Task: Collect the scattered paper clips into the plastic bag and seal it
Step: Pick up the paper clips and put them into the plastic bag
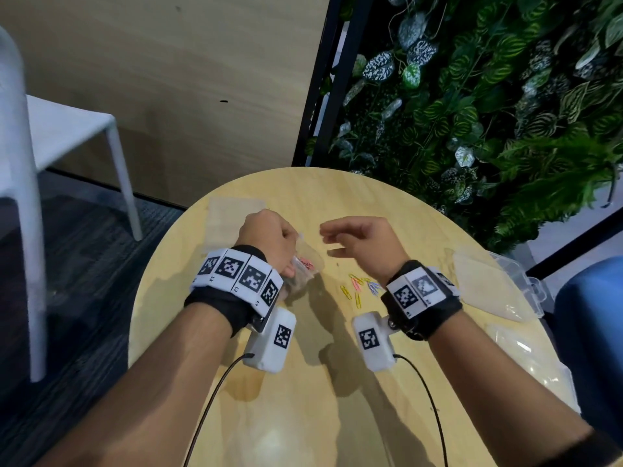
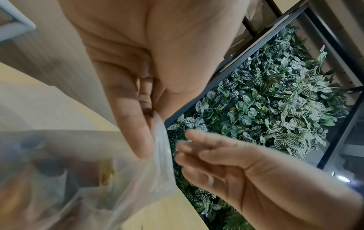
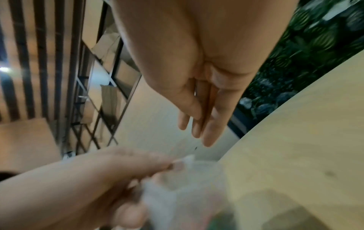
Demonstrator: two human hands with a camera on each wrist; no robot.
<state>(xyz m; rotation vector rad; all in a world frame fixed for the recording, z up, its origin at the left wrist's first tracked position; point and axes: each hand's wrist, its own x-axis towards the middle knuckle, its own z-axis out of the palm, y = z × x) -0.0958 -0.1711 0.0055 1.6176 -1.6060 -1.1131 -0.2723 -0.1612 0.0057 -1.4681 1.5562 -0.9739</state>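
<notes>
My left hand (image 1: pixel 269 237) pinches the rim of a clear plastic bag (image 1: pixel 305 264) above the round wooden table (image 1: pixel 303 382); pink clips show through the bag. In the left wrist view the thumb and fingers hold the bag (image 2: pixel 153 171) at its top edge. My right hand (image 1: pixel 354 234) hovers just right of the bag's mouth with fingers straight and loosely together, holding nothing I can see; the right wrist view shows its fingers (image 3: pixel 206 124) extended over the bag (image 3: pixel 183 194). Several coloured paper clips (image 1: pixel 359 288) lie scattered on the table below the right wrist.
A flat plastic bag (image 1: pixel 232 220) lies at the table's far left. More clear bags and a plastic case (image 1: pixel 499 288) sit at the right edge. A white chair (image 1: pixel 67 136) stands left; a plant wall (image 1: pixel 488 96) is behind; a blue seat (image 1: pixel 593 332) is at right.
</notes>
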